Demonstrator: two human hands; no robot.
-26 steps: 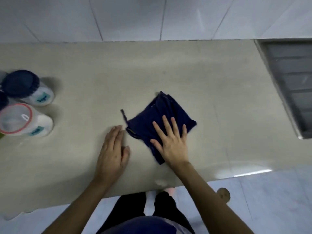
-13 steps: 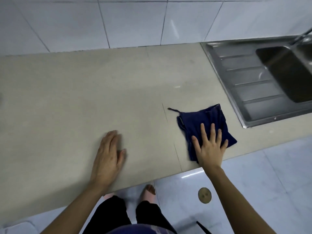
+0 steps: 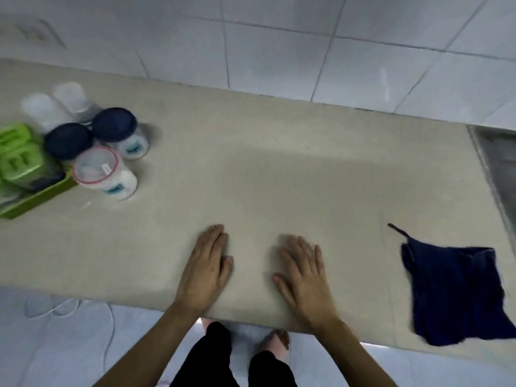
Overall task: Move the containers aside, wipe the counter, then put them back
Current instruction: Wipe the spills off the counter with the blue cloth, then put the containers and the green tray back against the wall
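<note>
Both my hands lie flat on the beige counter (image 3: 279,163) near its front edge. My left hand (image 3: 205,270) and my right hand (image 3: 303,275) hold nothing, fingers apart. A dark blue cloth (image 3: 455,291) lies crumpled at the right, apart from my right hand, overhanging the front edge. Several containers stand clustered at the far left: a jar with a red-rimmed clear lid (image 3: 104,173), two jars with dark blue lids (image 3: 118,131) (image 3: 68,141), and two white-lidded ones (image 3: 44,110) behind.
A green tray (image 3: 36,196) with a green box (image 3: 19,156) sits at the left edge beside the jars. A steel sink drainboard (image 3: 499,163) begins at the right. White tiled wall (image 3: 279,51) behind; my legs and feet show below the counter edge.
My right hand has let go of the blue cloth and moved left onto the bare counter. The view has swung left, so the containers show again and the cloth lies at the right.
</note>
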